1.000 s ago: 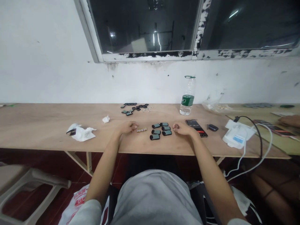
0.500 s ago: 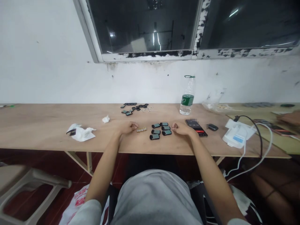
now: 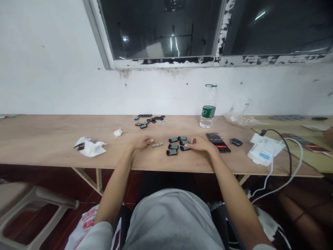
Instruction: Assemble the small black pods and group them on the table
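Note:
My left hand [image 3: 142, 141] lies on the table with its fingers curled in, and nothing shows between them. Just right of its fingertips is a short row of small brass-and-silver cylindrical pieces [image 3: 157, 144]. Several small black cases with grey-green faces [image 3: 173, 147] lie flat in two columns at the middle. My right hand [image 3: 199, 143] is at their right side, thumb stretched out onto the right end of the lowest right-hand case [image 3: 184, 148]. Its index finger is bent and apart from the thumb, near the case above.
Behind are more black cases [image 3: 143, 126] with tiny white bits. A water bottle [image 3: 207, 116] stands at the back. To the right are a phone [image 3: 218, 142], a black oval object [image 3: 236, 141] and a white box with cables [image 3: 261, 152]. Crumpled tissue [image 3: 92, 148] lies left.
My right hand has moved slightly left, and its thumb has come out onto the lowest right-hand case. My left hand has stayed in place.

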`<state>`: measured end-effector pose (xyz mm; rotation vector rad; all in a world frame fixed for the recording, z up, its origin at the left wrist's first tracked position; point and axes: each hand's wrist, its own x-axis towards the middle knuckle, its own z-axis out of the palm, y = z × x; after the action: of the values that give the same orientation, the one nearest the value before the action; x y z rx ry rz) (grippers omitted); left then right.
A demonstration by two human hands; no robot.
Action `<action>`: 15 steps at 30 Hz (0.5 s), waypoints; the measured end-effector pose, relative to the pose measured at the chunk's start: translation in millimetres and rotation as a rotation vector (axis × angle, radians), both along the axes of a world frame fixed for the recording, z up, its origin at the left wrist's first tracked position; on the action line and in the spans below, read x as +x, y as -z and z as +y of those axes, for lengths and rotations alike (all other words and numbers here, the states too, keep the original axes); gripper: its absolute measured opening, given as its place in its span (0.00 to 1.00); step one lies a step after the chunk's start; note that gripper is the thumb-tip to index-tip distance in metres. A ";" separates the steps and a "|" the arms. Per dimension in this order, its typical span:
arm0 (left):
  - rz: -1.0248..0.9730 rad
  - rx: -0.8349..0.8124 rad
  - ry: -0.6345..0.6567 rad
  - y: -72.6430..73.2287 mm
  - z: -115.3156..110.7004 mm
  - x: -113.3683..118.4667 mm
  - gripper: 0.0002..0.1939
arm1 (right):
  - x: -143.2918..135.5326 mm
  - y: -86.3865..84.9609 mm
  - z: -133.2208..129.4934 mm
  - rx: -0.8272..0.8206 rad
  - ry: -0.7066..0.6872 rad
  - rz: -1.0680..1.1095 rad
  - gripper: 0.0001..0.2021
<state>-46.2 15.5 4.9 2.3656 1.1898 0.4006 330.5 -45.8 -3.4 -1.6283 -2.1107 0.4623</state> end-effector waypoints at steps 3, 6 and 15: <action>0.012 -0.007 0.038 -0.1 -1.5 -1.0 0.25 | 0.5 -2.0 0.4 -0.055 -0.038 0.011 0.23; -0.001 -0.001 0.014 2.0 -1.7 -2.4 0.24 | 5.0 -3.3 1.6 -0.116 -0.056 0.073 0.21; -0.022 -0.044 -0.034 3.7 1.4 -2.2 0.23 | 11.5 -9.3 -0.6 -0.199 -0.140 0.107 0.21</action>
<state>-48.4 16.9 1.2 2.3001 1.2180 0.4068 342.0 -46.4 5.8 -1.5269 -2.1632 0.8101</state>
